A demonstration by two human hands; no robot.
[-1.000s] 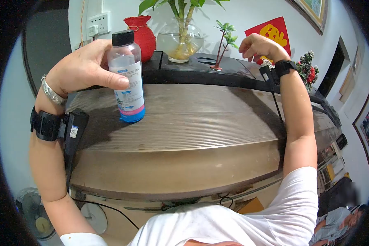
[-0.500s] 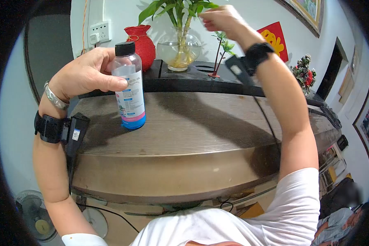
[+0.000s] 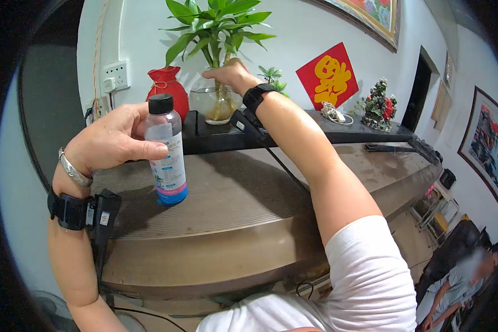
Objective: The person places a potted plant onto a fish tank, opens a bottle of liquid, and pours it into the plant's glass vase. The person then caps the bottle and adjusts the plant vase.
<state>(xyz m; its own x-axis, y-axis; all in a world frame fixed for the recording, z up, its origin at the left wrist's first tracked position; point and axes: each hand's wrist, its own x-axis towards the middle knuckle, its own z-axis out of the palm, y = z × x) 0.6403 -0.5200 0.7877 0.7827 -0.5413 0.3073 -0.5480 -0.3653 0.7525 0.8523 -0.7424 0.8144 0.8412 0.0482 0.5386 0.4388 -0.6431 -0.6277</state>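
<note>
My left hand [image 3: 113, 133] is closed around the upper part of a clear plastic bottle [image 3: 169, 160] with a black cap, a printed label and blue liquid at its base. The bottle stands upright on the ribbed brown top [image 3: 221, 193]. Farther back, my right hand [image 3: 232, 76] reaches to the neck of a round glass vase [image 3: 205, 102]. Its fingers curl around the neck, close against the stems, and some of them are hidden. Green leafy stalks [image 3: 216, 27] rise from the water in the vase. Both wrists wear black straps with a small device.
A red vase [image 3: 169, 91] stands left of the glass one on a black shelf [image 3: 326, 127]. Right of it are a small artificial plant [image 3: 274, 77], a coiled white cable [image 3: 335, 113] and a decorated miniature tree [image 3: 379, 108]. A person [image 3: 454, 288] sits at lower right.
My right hand has come down from the air beside the leaves to the glass vase's neck. The view has turned to the right. My left hand keeps hold of the bottle.
</note>
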